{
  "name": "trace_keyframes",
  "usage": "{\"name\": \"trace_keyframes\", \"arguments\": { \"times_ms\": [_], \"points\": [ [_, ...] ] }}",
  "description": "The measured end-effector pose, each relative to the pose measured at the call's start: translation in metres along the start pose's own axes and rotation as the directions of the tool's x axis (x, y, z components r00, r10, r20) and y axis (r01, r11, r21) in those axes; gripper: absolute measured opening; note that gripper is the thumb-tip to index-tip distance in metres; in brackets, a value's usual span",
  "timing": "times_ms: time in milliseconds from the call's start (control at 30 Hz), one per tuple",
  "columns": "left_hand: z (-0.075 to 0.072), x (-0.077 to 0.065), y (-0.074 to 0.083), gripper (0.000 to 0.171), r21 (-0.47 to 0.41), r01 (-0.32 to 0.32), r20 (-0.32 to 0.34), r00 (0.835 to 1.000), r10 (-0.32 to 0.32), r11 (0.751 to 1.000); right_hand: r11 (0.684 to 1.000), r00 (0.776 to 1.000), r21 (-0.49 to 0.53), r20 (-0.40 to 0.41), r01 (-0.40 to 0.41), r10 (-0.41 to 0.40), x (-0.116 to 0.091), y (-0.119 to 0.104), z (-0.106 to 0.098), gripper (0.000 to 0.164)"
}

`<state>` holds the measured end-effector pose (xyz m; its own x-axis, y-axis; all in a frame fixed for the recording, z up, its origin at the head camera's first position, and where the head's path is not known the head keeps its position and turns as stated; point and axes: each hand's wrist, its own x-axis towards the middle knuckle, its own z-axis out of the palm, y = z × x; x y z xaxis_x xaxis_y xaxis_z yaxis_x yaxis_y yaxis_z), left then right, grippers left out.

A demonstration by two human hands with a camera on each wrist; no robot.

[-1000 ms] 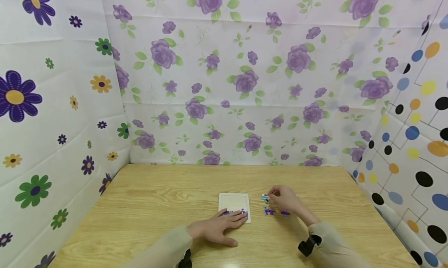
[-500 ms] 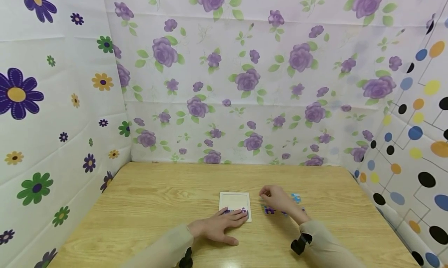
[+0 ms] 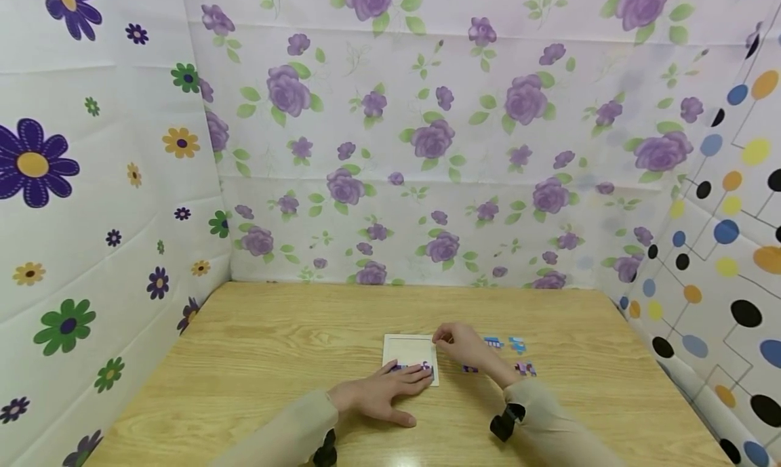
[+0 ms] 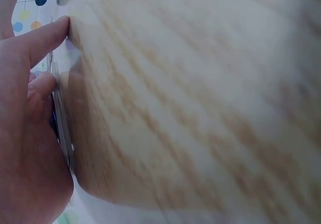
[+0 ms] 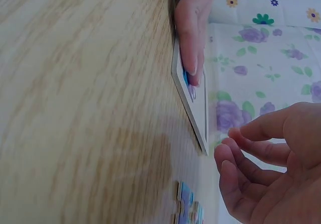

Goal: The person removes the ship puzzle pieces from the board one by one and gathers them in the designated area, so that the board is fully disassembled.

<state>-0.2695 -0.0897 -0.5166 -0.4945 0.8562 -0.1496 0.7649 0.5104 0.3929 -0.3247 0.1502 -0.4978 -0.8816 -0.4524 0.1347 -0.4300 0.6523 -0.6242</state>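
Observation:
My left hand (image 3: 381, 394) lies with fingers spread over the lower part of a white puzzle frame (image 3: 410, 337), thumb out on the table. Purple jigsaw pieces (image 3: 426, 367) show along the frame's bottom row, partly under those fingers; the upper part is bare. In the left wrist view the frame's edge (image 4: 61, 118) runs beside the hand. My right hand (image 3: 466, 348) is at the frame's upper right corner, thumb and index fingertips (image 5: 234, 133) pinched together on a jigsaw piece, which the fingers hide.
On the table right of the frame lie loose jigsaw pieces: blue ones (image 3: 517, 345) farther back, a pink-purple one (image 3: 525, 369) nearer, and a dark purple one (image 3: 470, 369) by the right wrist. Floral cloth (image 3: 366, 148) closes off the table's back and sides.
My right hand has moved left from the loose pieces to the frame's upper right corner, uncovering blue and pink pieces behind it. The left hand has stayed on the frame.

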Motion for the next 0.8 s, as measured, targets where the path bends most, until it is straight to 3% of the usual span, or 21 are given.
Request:
{"name": "trace_keyframes", "arguments": {
  "times_ms": [500, 700, 800],
  "points": [
    [-0.001, 0.001, -0.001, 0.074, 0.019, -0.017, -0.004, 1.0, 0.017, 1.0, 0.999, 0.998, 0.045, 0.067, 0.016, -0.019, 0.01, -0.024, 0.017, 0.013],
    [-0.001, 0.0, -0.001, 0.074, 0.014, -0.015, 0.006, 1.0, 0.015, 1.0, 0.997, 0.993, 0.041, 0.095, 0.067, -0.07, 0.016, -0.027, 0.027, 0.014],
    [-0.002, -0.001, -0.001, 0.074, 0.01, -0.017, 0.011, 1.0, 0.017, 1.0, 0.992, 0.987, 0.089, 0.127, 0.085, -0.096, 0.018, -0.028, 0.031, 0.015]
  ]
}}
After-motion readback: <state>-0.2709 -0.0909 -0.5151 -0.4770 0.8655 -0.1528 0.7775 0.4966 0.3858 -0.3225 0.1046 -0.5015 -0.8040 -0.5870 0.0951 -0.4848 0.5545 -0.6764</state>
